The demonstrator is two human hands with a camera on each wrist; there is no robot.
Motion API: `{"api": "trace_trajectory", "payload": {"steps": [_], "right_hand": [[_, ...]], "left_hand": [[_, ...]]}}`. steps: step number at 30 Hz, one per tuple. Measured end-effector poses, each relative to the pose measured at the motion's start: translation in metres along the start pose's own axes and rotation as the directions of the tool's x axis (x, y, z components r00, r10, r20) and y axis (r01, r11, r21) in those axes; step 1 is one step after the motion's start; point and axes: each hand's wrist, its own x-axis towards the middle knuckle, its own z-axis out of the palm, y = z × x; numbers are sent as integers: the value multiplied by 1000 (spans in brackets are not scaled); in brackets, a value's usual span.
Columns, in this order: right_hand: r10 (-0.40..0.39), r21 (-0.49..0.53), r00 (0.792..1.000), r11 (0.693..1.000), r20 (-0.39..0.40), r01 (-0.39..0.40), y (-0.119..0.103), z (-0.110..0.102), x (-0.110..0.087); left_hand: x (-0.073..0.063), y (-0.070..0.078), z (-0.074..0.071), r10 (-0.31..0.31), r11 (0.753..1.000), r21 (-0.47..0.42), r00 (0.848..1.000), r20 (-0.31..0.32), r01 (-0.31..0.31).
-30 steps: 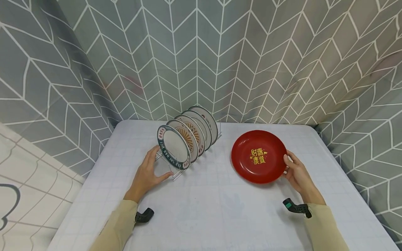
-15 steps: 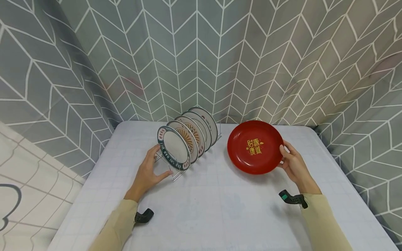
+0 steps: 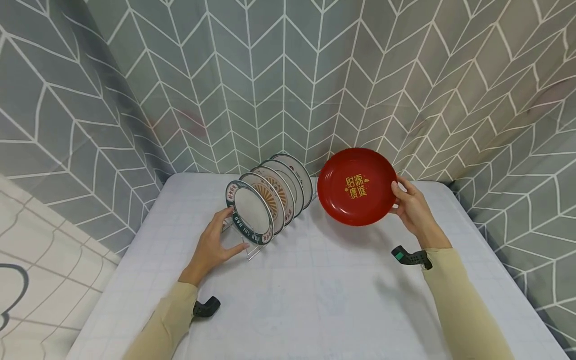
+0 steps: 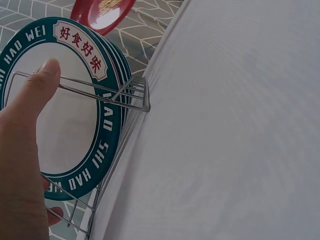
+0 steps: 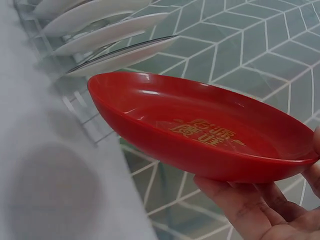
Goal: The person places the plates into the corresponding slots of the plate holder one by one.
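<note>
My right hand (image 3: pixel 416 212) pinches the right rim of a red plate (image 3: pixel 355 210) with gold characters, thumb on the rim and fingers underneath. The plate hangs above the table, tilted, just right of a wire dish rack (image 3: pixel 254 253). Several white plates stand on edge in the rack; the front plate (image 3: pixel 252 212) has a green lettered rim. At the rack's near end, my left hand (image 3: pixel 211 250) holds the wire frame. The left wrist view shows its thumb (image 4: pixel 44 82) over a wire in front of that plate, with most fingers hidden behind.
A white cloth covers the table (image 3: pixel 315 300). Behind it hangs a grey curtain (image 3: pixel 288 90) with white chevron lines, continuing along both sides. Each wrist wears a black strap device, such as the left device (image 3: pixel 207 307).
My right hand has carried the red plate up, away from me and leftward, closer to the rack's far end. The left hand stays at the rack.
</note>
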Motion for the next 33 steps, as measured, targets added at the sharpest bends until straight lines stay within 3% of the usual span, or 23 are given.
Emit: {"api": "trace_trajectory", "payload": {"steps": [8, 15, 27, 33], "right_hand": [[-32, -90, 999, 995, 5, 32, -32, 25, 41], [-14, -182, 1000, 983, 2, 15, -44, 50, 66], [-47, -250, 999, 967, -4, 44, -53, 60, 77], [-35, -370, 998, 928, 54, 53, -48, 72, 87]], "left_hand": [[-1, 1, 2, 2, 1000, -1, 1000, -7, -2], [-1, 1, 4, -21, 1000, -10, 1000, 9, 21], [0, 1, 4, -11, 1000, -13, 1000, 6, 11], [-1, 2, 2, -18, 1000, 1, 1000, 1, 18]]}}
